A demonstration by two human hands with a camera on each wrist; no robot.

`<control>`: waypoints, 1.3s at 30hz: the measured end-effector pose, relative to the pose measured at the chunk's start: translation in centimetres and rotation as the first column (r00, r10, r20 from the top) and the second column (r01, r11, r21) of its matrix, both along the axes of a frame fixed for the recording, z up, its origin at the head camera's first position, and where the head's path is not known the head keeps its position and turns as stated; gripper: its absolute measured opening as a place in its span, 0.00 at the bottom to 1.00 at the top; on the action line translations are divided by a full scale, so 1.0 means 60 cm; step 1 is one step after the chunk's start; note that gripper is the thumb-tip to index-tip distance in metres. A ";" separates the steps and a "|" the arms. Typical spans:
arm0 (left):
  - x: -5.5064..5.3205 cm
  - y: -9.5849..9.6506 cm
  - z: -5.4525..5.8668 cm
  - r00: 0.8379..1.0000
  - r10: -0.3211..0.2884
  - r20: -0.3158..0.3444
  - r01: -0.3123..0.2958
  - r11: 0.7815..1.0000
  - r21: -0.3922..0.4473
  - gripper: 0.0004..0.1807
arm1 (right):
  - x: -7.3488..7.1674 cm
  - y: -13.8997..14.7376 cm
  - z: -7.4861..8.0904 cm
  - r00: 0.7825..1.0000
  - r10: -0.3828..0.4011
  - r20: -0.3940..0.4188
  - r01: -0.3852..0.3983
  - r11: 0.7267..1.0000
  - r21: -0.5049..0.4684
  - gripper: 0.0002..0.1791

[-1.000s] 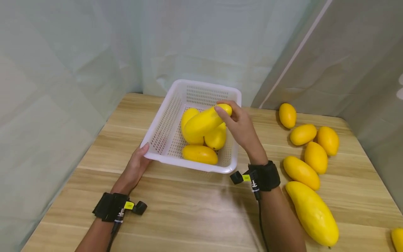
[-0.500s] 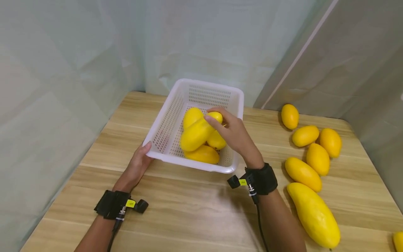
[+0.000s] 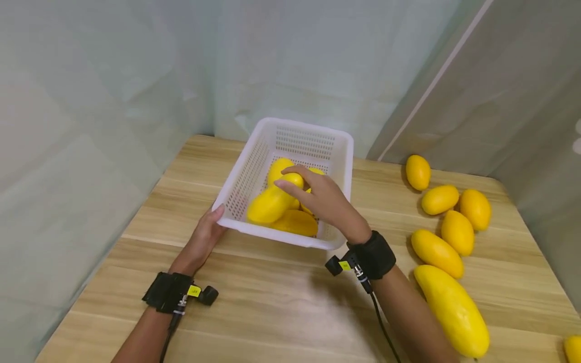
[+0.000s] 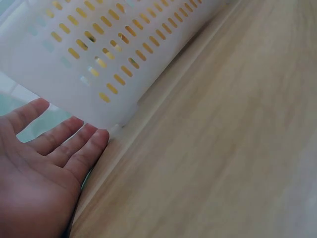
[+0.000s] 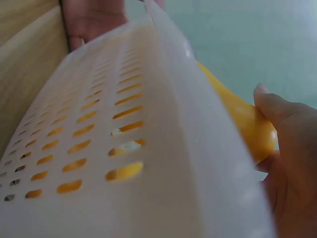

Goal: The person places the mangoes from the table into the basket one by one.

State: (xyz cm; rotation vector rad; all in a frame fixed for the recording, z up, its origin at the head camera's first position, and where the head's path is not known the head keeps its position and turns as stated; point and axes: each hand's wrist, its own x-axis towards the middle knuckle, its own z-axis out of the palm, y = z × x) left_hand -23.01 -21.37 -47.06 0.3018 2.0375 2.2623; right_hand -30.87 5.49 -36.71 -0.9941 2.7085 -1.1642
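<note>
A white slotted plastic basket (image 3: 350,166) stands at the back of the wooden table with several yellow mangoes in it. My left hand (image 3: 204,234) holds its front left corner, thumb over the rim. From the left wrist view, the fingers (image 4: 64,148) lie stretched out at the basket's lower wall. Reaching in over the right side, my right hand (image 3: 324,196) grips the upper end of a long mango (image 3: 269,205) between thumb and fingers. That mango slants down to the left, over a darker mango (image 3: 297,223) in the basket's front.
To the right lie several more mangoes, among them a small one (image 3: 417,172) at the back and a large one (image 3: 454,312) near the forearm. Another mango (image 3: 573,349) shows at the right frame edge. Pale curtains (image 3: 290,60) hang behind the table.
My right hand has carried the long mango left and toward the front of the basket, lowering it among the others. My left hand stays at the basket's corner.
</note>
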 end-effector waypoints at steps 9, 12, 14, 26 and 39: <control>-0.013 0.013 -0.003 1.000 0.004 0.002 -0.004 1.000 0.008 0.30 | -0.044 -0.025 0.030 0.990 0.135 0.028 -0.138 0.976 0.169 0.26; -0.015 0.016 -0.003 1.000 0.005 -0.004 -0.005 1.000 0.008 0.31 | -0.059 -0.037 0.040 0.980 0.170 0.102 -0.188 0.962 0.200 0.25; -0.017 0.019 -0.008 1.000 0.012 -0.021 -0.012 1.000 -0.001 0.30 | -0.069 -0.045 0.041 0.967 0.192 0.170 -0.224 0.955 0.196 0.25; -0.044 0.040 -0.055 0.997 0.059 -0.056 -0.062 0.997 -0.046 0.26 | -0.105 -0.068 0.012 0.975 0.081 0.209 -0.158 0.909 0.385 0.41; -0.042 0.060 -0.041 0.998 0.023 -0.064 -0.027 0.998 -0.050 0.27 | -0.111 -0.062 0.000 0.962 0.005 0.271 -0.072 0.968 0.239 0.42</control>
